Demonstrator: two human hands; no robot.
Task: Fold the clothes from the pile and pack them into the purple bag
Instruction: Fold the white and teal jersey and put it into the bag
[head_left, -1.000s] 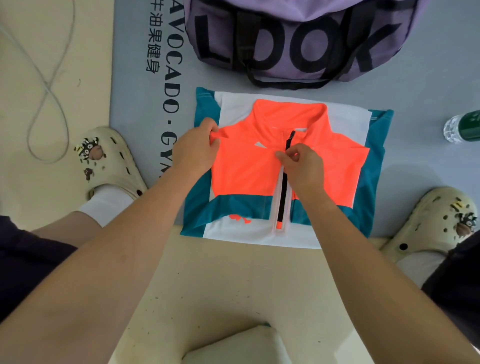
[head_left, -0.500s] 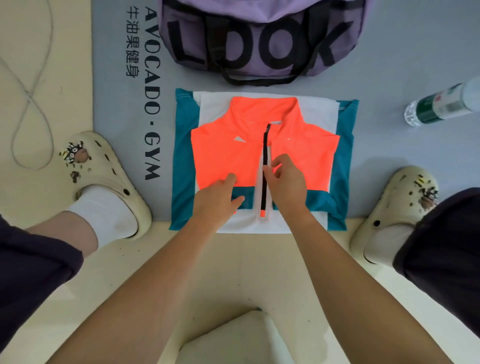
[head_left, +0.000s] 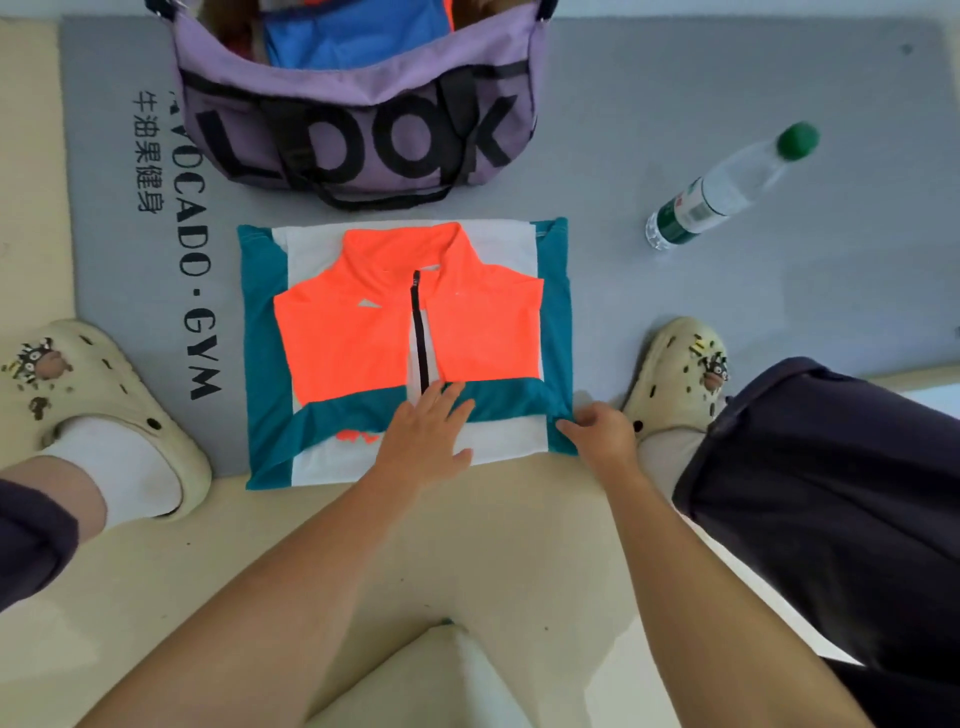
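The folded orange, teal and white zip-front jacket (head_left: 410, 348) lies flat on the grey gym mat (head_left: 727, 291), its near hem hanging over onto the cream floor, just in front of the purple fabric bag with black lettering (head_left: 358, 130), whose mouth is open with blue clothing showing inside. My left hand (head_left: 423, 441) presses down on the jacket's lower middle with straight, spread fingers, holding nothing. My right hand (head_left: 602, 431) has its grip on the near right corner, thumb and fingers pinching the teal hem. As I judge it, the next fold or lift is where this could come undone: if I pull that corner up while the left palm slackens, the slippery layers could slide and the tucked sleeves spill out, so the bundle loses its square shape. Lifting from one corner alone would let the far side droop. The clear plastic water bottle with a green cap (head_left: 727, 192) lies well apart to the right, out of harm's way.
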